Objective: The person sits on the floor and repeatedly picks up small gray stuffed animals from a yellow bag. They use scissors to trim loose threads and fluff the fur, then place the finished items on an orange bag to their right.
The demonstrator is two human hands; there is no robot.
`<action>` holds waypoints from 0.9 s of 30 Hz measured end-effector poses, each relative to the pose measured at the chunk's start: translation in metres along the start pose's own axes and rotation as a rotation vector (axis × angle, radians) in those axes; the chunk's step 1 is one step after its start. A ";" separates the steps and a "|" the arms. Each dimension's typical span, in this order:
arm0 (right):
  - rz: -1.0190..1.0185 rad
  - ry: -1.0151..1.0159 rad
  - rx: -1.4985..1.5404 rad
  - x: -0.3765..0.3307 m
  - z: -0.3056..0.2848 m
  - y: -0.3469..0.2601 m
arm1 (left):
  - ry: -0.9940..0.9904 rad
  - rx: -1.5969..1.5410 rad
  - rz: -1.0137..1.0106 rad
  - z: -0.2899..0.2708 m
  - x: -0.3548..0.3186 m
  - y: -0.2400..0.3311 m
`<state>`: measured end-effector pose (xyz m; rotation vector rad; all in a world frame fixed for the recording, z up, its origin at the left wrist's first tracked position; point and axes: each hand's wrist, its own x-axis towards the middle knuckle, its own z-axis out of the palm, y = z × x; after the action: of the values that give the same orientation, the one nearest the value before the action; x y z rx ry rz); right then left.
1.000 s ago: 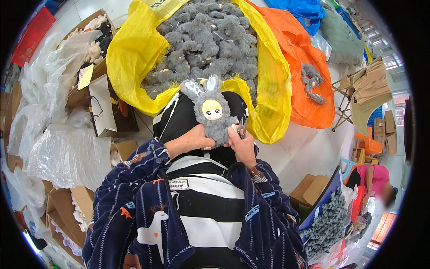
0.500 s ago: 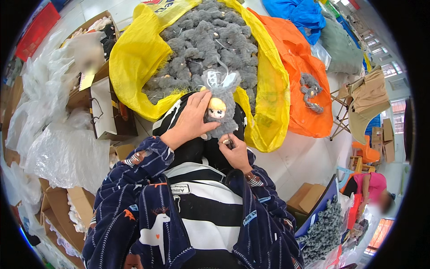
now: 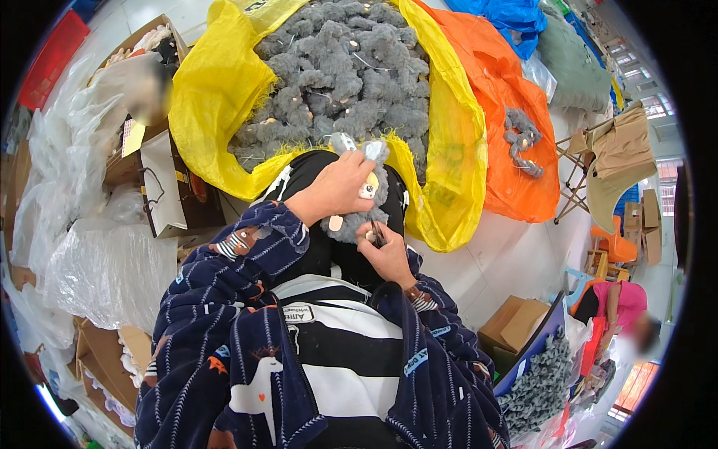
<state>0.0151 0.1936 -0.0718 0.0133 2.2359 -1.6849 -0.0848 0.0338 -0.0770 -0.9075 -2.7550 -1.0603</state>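
Observation:
My left hand [image 3: 336, 191] wraps around a grey plush bunny toy [image 3: 357, 196] with long ears and a pale doll face, holding it over my lap. My right hand [image 3: 385, 251] sits just below the toy and pinches a small dark metal tool [image 3: 376, 236] against the toy's lower body. Both forearms are in dark blue patterned sleeves over a black-and-white striped top. Right in front of me lies a big yellow bag [image 3: 217, 97] opened flat and heaped with several of the same grey plush toys [image 3: 344, 67].
An orange bag [image 3: 516, 127] with one grey toy [image 3: 520, 142] lies at right, a blue bag beyond it. Clear plastic sheets [image 3: 105, 269] and cardboard boxes [image 3: 161, 187] stand at left. Another person in pink [image 3: 617, 307] sits at lower right beside a box of grey toys [image 3: 538, 374].
The toy, first held upright facing me in both hands, is now tilted with my left hand covering its front. My right hand dropped under it with the small tool.

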 end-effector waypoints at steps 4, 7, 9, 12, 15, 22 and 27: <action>0.077 -0.028 0.083 0.000 -0.002 -0.004 | 0.031 0.008 -0.055 0.007 -0.008 0.004; 0.112 -0.039 0.145 0.002 -0.004 -0.008 | 0.081 0.025 -0.050 0.015 -0.010 0.002; 0.211 -0.047 0.198 0.002 -0.006 -0.007 | 0.087 0.030 -0.061 0.017 -0.011 0.002; 0.286 -0.085 0.486 -0.003 -0.009 -0.004 | 0.163 -0.005 -0.037 0.007 -0.014 0.007; 0.129 -0.065 0.211 -0.015 -0.003 -0.010 | 0.319 -0.172 0.006 -0.006 -0.024 0.003; -0.558 0.194 -0.925 -0.020 -0.002 -0.033 | 0.253 -1.242 -0.622 -0.040 -0.057 0.027; -0.746 0.065 -0.510 -0.015 -0.007 -0.018 | 0.356 -1.784 -0.613 -0.028 -0.056 0.016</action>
<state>0.0238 0.1975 -0.0493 -1.0051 2.8594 -1.3302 -0.0344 -0.0024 -0.0595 0.3404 -1.1349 -3.2596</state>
